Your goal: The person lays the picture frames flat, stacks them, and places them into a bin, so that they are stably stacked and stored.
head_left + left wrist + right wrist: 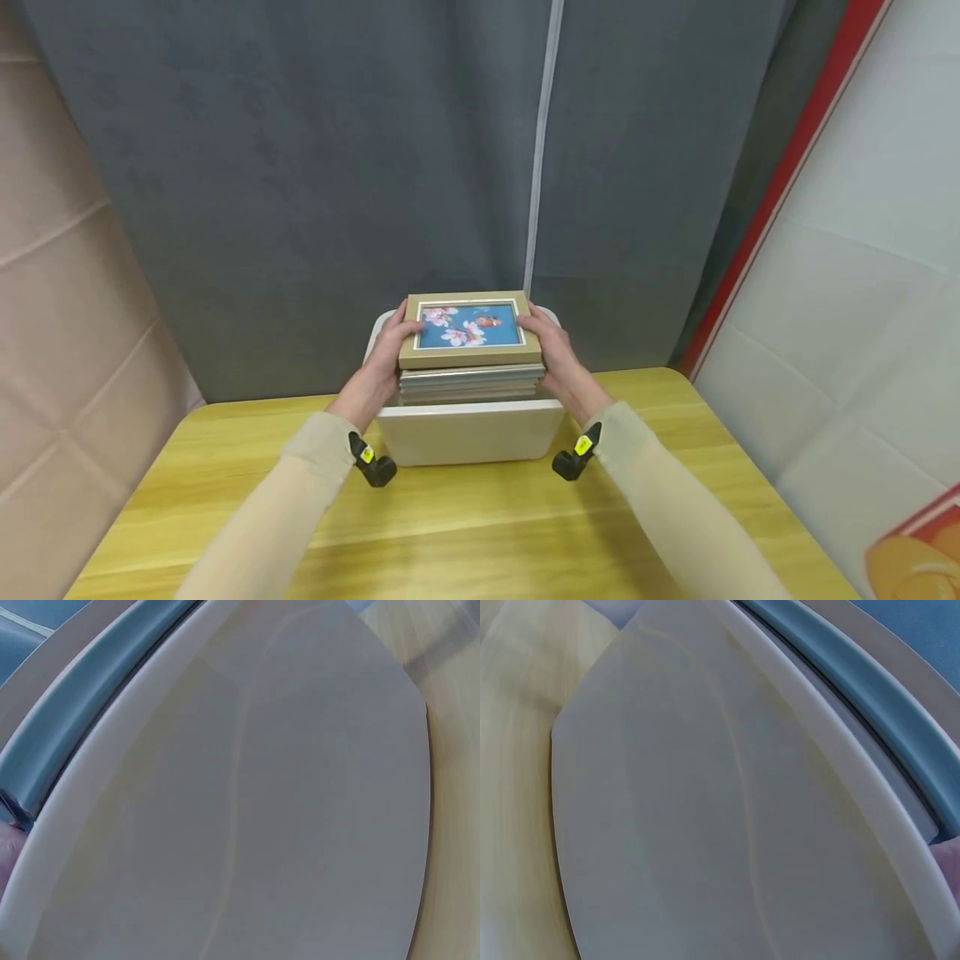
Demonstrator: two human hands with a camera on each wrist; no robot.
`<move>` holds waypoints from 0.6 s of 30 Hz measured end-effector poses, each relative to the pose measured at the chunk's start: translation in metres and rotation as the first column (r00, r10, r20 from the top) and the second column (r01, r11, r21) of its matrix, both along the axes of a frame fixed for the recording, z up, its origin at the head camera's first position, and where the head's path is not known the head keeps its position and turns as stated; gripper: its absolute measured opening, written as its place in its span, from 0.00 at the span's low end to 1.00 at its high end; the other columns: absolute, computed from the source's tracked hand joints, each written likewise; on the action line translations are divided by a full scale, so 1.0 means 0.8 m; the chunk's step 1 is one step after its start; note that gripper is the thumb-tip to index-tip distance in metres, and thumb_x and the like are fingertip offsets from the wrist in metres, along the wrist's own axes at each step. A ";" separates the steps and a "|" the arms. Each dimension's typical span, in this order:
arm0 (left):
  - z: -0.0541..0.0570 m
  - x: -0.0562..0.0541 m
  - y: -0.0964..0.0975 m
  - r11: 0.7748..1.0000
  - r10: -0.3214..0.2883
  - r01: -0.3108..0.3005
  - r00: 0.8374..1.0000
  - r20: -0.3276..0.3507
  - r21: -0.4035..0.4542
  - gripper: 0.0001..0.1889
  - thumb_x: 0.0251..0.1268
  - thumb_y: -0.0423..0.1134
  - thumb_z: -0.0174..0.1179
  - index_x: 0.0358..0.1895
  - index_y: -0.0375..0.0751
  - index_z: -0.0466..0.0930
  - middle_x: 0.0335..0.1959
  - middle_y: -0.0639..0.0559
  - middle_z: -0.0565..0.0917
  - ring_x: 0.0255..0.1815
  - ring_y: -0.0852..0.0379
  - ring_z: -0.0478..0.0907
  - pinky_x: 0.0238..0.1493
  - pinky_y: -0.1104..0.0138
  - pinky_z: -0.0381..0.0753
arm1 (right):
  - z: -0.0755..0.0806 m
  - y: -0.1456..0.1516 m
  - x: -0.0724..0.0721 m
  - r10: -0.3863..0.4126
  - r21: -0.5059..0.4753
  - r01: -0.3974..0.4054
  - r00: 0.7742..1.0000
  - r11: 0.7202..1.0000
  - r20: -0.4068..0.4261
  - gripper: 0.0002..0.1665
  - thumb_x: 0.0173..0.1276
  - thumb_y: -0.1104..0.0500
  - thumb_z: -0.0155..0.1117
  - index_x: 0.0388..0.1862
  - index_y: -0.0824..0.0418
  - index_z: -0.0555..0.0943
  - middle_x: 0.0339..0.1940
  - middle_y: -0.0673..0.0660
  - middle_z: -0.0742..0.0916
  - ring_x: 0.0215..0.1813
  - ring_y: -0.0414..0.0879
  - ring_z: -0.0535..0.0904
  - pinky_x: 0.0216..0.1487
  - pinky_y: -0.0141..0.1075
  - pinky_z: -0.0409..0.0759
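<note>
A gold-bordered picture frame (471,358) with pink blossoms on blue lies on top of a stack of frames (472,385) in the head view. My left hand (386,354) grips the stack at its left side, thumb over the top frame's border. On the opposite side my right hand (558,354) does likewise. The lower part of the stack is hidden behind the front wall of a white bin (468,437). Both wrist views show the bin's wall (300,787) close up, with a frame edge (870,697) past its rim and a bit of fingertip.
The bin stands on a yellow wood-grain table (465,533), toward its back edge. Behind it hangs a dark grey curtain (337,192). Pale panels (847,333) rise at the right and left sides. Each wrist wears a small black camera (375,467).
</note>
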State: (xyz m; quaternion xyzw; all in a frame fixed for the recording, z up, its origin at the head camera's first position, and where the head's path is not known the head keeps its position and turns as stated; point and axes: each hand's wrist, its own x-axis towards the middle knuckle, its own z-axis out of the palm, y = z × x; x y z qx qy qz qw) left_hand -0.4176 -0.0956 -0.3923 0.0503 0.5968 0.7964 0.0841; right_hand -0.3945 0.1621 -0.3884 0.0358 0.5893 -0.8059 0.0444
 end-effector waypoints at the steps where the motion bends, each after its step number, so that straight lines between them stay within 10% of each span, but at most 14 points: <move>1: 0.000 0.000 0.000 1.000 -0.003 0.003 1.000 -0.002 0.000 0.43 0.70 0.36 0.50 0.85 0.59 0.42 0.83 0.46 0.53 0.71 0.46 0.63 0.61 0.67 0.70 | 0.001 0.000 0.000 -0.002 0.000 0.002 1.000 1.000 0.000 0.38 0.77 0.51 0.55 0.83 0.41 0.59 0.73 0.62 0.75 0.56 0.51 0.80 0.47 0.35 0.83; 10: 0.002 0.001 -0.004 1.000 -0.011 0.012 0.998 0.055 -0.013 0.44 0.71 0.38 0.50 0.85 0.63 0.38 0.83 0.47 0.51 0.70 0.47 0.64 0.58 0.69 0.70 | 0.001 -0.005 -0.001 -0.020 0.001 0.020 1.000 1.000 0.012 0.38 0.76 0.53 0.55 0.83 0.43 0.60 0.71 0.64 0.76 0.48 0.48 0.83 0.44 0.34 0.84; 18: 0.002 0.002 -0.005 0.999 -0.031 0.031 0.999 0.037 -0.005 0.42 0.72 0.38 0.49 0.85 0.62 0.40 0.77 0.39 0.62 0.49 0.57 0.78 0.48 0.71 0.79 | 0.003 -0.005 -0.003 -0.006 -0.011 0.006 1.000 1.000 0.003 0.37 0.78 0.54 0.51 0.84 0.46 0.57 0.72 0.65 0.74 0.45 0.45 0.84 0.44 0.33 0.84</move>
